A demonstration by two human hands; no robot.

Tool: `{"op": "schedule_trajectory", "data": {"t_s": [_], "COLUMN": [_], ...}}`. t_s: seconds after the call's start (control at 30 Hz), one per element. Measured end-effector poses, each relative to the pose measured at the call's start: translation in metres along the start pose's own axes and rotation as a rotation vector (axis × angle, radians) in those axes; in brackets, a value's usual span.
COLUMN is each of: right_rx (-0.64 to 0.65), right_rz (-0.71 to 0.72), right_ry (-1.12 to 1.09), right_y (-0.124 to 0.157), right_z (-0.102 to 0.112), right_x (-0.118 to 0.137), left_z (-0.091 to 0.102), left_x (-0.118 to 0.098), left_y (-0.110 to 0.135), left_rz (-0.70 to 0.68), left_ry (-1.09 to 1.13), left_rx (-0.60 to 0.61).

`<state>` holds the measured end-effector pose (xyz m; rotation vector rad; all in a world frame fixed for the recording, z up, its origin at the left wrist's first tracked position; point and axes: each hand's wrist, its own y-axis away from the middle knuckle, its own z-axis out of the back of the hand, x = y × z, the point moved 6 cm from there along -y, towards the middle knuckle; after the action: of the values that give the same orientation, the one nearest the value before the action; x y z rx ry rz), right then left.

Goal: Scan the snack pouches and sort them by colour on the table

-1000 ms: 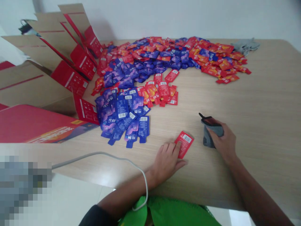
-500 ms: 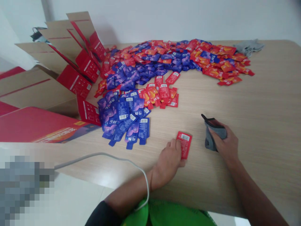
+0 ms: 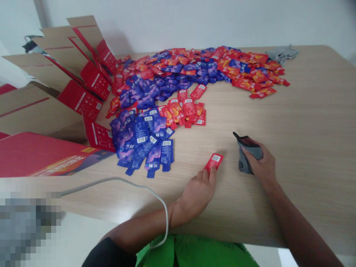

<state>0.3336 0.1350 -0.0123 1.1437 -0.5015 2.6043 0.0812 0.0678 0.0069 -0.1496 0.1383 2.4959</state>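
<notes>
My left hand [image 3: 198,191] rests near the table's front edge and pinches a single red sachet [image 3: 213,161] by its near end, barcode side up and raised off the wood. My right hand [image 3: 261,167] is wrapped round a grey handheld barcode scanner [image 3: 247,152], its head a short way right of the sachet. A grey cable [image 3: 122,182] runs from the left across the table edge and loops by my left forearm. A group of blue sachets [image 3: 141,141] lies left of my left hand, with a small cluster of red sachets [image 3: 183,110] just beyond it.
A long heap of red and blue sachets [image 3: 200,68] spreads across the far side of the wooden table [image 3: 306,122]. Open red-and-brown cardboard boxes [image 3: 69,81] stand at the left. A grey cloth [image 3: 282,53] lies at the far right. A blurred patch covers the lower left.
My left hand has gone from lying on the flat red sachet to pinching it and lifting its far end. The scanner hand has hardly moved. The camera shifted slightly.
</notes>
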Motion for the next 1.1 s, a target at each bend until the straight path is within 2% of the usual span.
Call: {"op": "schedule_trajectory", "data": {"t_s": [0.1,0.33,0.4,0.47,0.53,0.6,0.67,0.77,0.87,0.97,1.1], "right_rx": [0.014,0.035,0.044,0.055,0.067,0.081,0.098,0.112,0.126,0.146,0.154], "right_rz": [-0.003,-0.004,-0.007,-0.014,-0.031,-0.048,-0.053,-0.058,-0.052,-0.033,-0.003], "right_ry": [-0.002,-0.011,-0.004,0.003,0.005,0.005,0.003,0.001,-0.006,-0.01,-0.013], "right_y": [0.0,0.001,0.001,0.0,-0.001,-0.001,-0.002,-0.003,-0.003,-0.003,-0.003], "right_z": [0.0,-0.002,-0.003,-0.003,-0.004,-0.005,-0.006,-0.008,-0.009,-0.011,-0.01], "right_x": [0.001,-0.001,-0.004,-0.007,-0.01,-0.012,-0.014,-0.017,-0.021,-0.023,-0.022], "left_z": [0.0,-0.019,-0.011,0.008,0.031,0.05,0.061,0.06,0.045,0.032,0.033], "left_x": [0.025,0.082,0.101,0.125,0.155,0.184,0.21,0.238,0.252,0.255,0.251], "left_y": [0.002,-0.001,-0.012,-0.027,-0.046,-0.068,-0.091,-0.121,-0.137,-0.14,-0.14], "left_rz": [0.065,0.363,0.393,0.39,0.397,0.407,0.439,0.492,0.521,0.538,0.536], "left_ry": [0.328,1.391,1.598,1.702,1.718,1.679,1.589,1.464,1.367,1.22,1.012], "left_rx": [-0.075,-0.257,-0.354,-0.478,-0.609,-0.684,-0.676,-0.643,-0.616,-0.604,-0.592]}}
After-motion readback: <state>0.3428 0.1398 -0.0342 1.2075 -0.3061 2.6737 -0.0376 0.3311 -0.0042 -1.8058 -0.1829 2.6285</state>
